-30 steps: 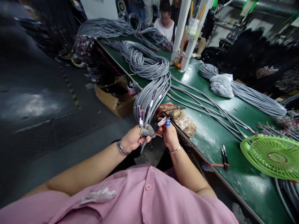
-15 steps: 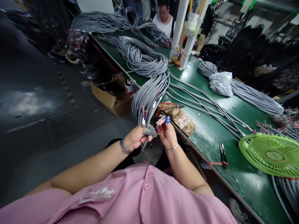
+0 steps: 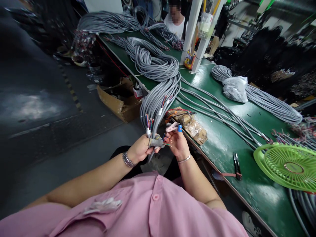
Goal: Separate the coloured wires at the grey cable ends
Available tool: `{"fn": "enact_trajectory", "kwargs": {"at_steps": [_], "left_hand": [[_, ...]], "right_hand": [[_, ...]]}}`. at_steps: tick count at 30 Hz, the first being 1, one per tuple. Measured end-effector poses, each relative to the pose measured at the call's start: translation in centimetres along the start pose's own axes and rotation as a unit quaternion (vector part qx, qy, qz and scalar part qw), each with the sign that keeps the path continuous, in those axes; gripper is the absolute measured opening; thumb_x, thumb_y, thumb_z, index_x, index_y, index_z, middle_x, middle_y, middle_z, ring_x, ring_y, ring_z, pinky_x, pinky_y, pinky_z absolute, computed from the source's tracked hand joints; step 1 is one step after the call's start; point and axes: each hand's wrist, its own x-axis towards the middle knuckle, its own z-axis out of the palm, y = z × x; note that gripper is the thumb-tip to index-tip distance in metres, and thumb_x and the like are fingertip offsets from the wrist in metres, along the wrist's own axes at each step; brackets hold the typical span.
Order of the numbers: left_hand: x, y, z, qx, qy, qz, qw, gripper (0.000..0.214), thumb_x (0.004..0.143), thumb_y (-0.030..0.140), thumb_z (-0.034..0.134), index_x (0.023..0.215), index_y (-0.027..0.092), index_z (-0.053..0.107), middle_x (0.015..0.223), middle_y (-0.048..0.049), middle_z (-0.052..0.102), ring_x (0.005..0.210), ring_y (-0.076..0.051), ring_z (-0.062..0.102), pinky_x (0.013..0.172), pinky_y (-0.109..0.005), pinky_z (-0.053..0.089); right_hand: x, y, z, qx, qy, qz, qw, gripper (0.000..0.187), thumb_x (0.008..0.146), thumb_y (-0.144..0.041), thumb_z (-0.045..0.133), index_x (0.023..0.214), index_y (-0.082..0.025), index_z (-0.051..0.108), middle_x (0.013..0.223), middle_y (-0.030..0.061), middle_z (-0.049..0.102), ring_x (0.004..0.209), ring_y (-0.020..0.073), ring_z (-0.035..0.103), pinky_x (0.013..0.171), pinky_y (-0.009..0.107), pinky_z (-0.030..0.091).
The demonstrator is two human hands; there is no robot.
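Note:
My left hand (image 3: 141,148) is closed round the end of a grey cable (image 3: 155,142), a taped finger along the sheath. Thin coloured wires (image 3: 167,144) fan out of that end. My right hand (image 3: 178,144), with pink and blue finger guards, pinches those wire tips. Both hands are held just off the near edge of the green bench (image 3: 222,138). Above my left hand more stripped cable ends (image 3: 148,124) hang from a thick grey cable bundle (image 3: 160,95) that runs back along the bench.
A taped brown block with red wires (image 3: 191,125) lies beside my right hand. Black cutters (image 3: 237,166) and a green fan grille (image 3: 288,166) lie to the right. A plastic bag (image 3: 234,89) sits on more cable. A cardboard box (image 3: 120,102) is on the floor. Another person (image 3: 176,23) sits at the far end.
My hands have barely shifted, dropping slightly. The pink-guarded finger of my right hand has straightened away from the wires. The view has tilted a little.

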Motion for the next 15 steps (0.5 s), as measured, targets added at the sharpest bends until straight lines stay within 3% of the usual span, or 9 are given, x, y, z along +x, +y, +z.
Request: {"fn": "enact_trajectory", "kwargs": {"at_steps": [5, 10, 15], "left_hand": [[-0.23, 0.07, 0.32, -0.009, 0.021, 0.014, 1.000, 0.023, 0.071, 0.028, 0.071, 0.060, 0.012, 0.060, 0.048, -0.0035, 0.061, 0.030, -0.002, 0.030, 0.035, -0.019, 0.014], [0.10, 0.51, 0.74, -0.013, 0.034, 0.012, 0.999, 0.021, 0.068, 0.026, 0.070, 0.057, 0.012, 0.058, 0.046, -0.0028, 0.060, 0.030, -0.002, 0.028, 0.035, -0.018, 0.017], [0.46, 0.75, 1.01, -0.030, 0.032, 0.003, 0.999, 0.023, 0.068, 0.027, 0.070, 0.055, 0.012, 0.058, 0.045, -0.0028, 0.059, 0.029, -0.002, 0.028, 0.034, -0.018, 0.017]], "right_hand": [[0.00, 0.05, 0.49, -0.040, 0.014, -0.048, 0.998, 0.034, 0.078, -0.051, 0.071, 0.085, -0.018, 0.066, 0.071, -0.0012, 0.064, 0.057, 0.0093, 0.054, 0.055, 0.021, 0.050], [0.35, -0.11, 0.34, -0.022, 0.049, -0.029, 0.998, 0.037, 0.073, -0.052, 0.075, 0.082, -0.017, 0.067, 0.071, -0.0014, 0.065, 0.055, 0.0086, 0.054, 0.052, 0.021, 0.051], [0.28, -0.47, 0.49, -0.006, 0.040, -0.025, 0.999, 0.030, 0.080, -0.046, 0.071, 0.089, -0.017, 0.069, 0.080, 0.0012, 0.071, 0.061, 0.0104, 0.059, 0.059, 0.023, 0.052]]}}
